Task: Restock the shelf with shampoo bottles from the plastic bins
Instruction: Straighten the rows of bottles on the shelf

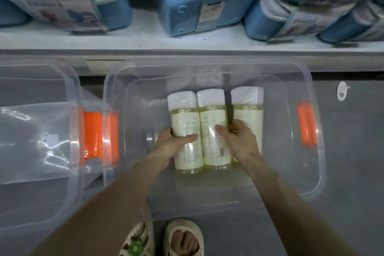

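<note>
Left hand [168, 141] grips the left shampoo bottle [187, 118], thumb across its label and fingers tucked down its outer side. Touching it lies the middle shampoo bottle [214, 116], gripped by the right hand [241, 139], whose fingers curl into the gap beside the right shampoo bottle [249, 108]. All three lie flat in the clear plastic bin [270, 183], white caps toward the shelf [145, 41].

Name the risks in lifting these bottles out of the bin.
The left bottle and middle bottle are wrapped in glossy film, so the left hand or right hand may slip.
The right bottle lies close beside the right hand and could get knocked or rolled.
Open sandals stand just beside the bin; a dropped bottle could hit toes.
</note>
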Motion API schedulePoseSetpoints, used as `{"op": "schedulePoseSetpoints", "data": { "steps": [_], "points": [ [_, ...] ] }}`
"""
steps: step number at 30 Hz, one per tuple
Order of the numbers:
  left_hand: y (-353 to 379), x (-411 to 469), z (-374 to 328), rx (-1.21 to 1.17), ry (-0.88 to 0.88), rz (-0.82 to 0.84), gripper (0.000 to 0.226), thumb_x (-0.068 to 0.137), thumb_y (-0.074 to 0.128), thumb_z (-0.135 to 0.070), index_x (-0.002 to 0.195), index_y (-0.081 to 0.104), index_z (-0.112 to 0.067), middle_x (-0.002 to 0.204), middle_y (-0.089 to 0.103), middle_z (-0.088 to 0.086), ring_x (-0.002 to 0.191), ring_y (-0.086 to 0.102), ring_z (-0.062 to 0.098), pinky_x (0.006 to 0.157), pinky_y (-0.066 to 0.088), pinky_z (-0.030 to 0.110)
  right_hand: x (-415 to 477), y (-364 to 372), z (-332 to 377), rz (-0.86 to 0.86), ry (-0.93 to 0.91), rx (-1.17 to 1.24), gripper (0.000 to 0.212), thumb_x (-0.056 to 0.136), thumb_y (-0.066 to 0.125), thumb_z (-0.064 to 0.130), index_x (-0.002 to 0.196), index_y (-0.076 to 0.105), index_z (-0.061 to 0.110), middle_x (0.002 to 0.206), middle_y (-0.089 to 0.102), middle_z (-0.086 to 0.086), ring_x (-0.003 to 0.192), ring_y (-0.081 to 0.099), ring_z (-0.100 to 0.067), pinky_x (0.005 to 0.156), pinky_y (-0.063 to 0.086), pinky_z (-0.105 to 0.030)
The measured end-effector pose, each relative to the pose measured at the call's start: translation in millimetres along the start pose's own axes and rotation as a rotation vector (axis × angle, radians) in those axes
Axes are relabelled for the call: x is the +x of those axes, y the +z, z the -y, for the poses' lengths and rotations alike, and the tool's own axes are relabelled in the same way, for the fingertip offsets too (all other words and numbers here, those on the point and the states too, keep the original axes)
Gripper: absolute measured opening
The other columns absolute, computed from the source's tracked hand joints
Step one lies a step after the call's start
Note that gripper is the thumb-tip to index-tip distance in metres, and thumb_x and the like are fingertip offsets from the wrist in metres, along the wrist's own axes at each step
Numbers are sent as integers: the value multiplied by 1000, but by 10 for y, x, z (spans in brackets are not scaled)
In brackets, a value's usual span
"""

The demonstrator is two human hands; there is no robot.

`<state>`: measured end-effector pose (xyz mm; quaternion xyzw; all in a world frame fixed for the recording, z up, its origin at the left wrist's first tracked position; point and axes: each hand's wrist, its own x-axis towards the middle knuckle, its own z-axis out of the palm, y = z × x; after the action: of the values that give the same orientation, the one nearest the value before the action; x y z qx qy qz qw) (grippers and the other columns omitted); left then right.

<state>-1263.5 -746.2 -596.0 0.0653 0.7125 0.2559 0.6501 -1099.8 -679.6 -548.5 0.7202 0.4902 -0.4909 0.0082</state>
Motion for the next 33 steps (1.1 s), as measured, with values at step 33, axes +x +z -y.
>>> {"op": "schedulePoseSetpoints", "data": {
  "steps": [33],
  "points": [
    [-720,-3462,-1334,-333,63,192,47,72,75,-20,116,65,-8,106,73,8,99,70,23,89,54,39,-2538,-1476,1589,325,-14,281,55,71,82,23,119,57,15,104,73,0,91,71,-17,77,56,-34]
  ]
}}
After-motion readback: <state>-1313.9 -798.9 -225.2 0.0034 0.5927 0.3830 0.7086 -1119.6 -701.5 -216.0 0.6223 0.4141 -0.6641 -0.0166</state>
